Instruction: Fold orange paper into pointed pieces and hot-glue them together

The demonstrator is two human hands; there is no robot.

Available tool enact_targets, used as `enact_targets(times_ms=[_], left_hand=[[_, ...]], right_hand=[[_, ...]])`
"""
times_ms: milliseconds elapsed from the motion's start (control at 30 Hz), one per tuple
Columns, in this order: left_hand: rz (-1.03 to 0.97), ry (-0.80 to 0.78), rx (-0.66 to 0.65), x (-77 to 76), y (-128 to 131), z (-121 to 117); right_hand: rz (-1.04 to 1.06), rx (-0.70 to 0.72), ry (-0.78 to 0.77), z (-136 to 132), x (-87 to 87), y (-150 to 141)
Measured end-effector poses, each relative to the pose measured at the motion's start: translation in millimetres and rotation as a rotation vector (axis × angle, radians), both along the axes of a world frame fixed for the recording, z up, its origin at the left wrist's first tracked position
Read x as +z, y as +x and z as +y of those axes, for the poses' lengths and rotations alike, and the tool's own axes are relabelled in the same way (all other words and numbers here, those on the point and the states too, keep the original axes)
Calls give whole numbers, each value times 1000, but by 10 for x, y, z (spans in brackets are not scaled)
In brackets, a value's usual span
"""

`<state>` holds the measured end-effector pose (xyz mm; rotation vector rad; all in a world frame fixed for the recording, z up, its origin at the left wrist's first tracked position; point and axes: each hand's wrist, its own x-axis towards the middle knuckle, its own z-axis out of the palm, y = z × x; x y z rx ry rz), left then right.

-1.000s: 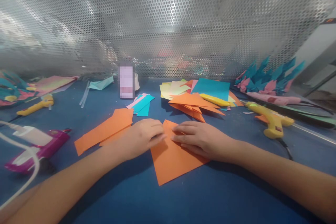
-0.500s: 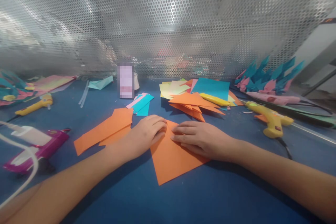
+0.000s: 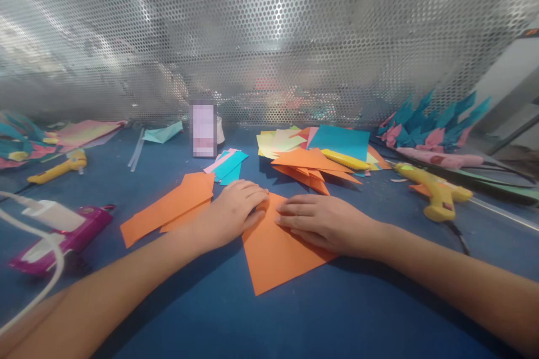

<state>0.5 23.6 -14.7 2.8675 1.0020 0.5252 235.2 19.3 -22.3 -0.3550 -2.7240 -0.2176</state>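
Observation:
A sheet of orange paper point(image 3: 280, 261) lies on the blue table in front of me, one corner pointing towards me. My left hand point(image 3: 240, 210) is at its upper left edge, fingers bent and thumb close to them, closed on the paper's edge. Flat across the upper right part rests my right hand point(image 3: 322, 221), its fingers stretched out over the surface. Both sets of fingertips are near each other, with a narrow strip of paper between them. The paper's top corner is partly hidden by the hands.
Folded orange pieces point(image 3: 172, 205) lie left of my left hand. Beyond are blue and pink strips point(image 3: 229, 165), a phone point(image 3: 204, 129), an orange folded stack point(image 3: 309, 164) and a yellow cutter point(image 3: 345, 159). Yellow glue guns point(image 3: 440, 193) and a magenta power strip point(image 3: 90, 224) flank me.
The left hand's fingers have shifted very slightly up along the paper's edge. The right hand and the sheet look nearly the same; the whole view has moved a touch.

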Motion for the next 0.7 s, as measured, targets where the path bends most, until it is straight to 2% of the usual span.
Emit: enact_targets(times_ms=[467, 700], left_hand=[[157, 29, 64, -30, -20, 27], [230, 129, 98, -6, 41, -4]], right_hand=[[-17, -7, 9, -3, -31, 8], [-9, -18, 4, 1, -35, 7]])
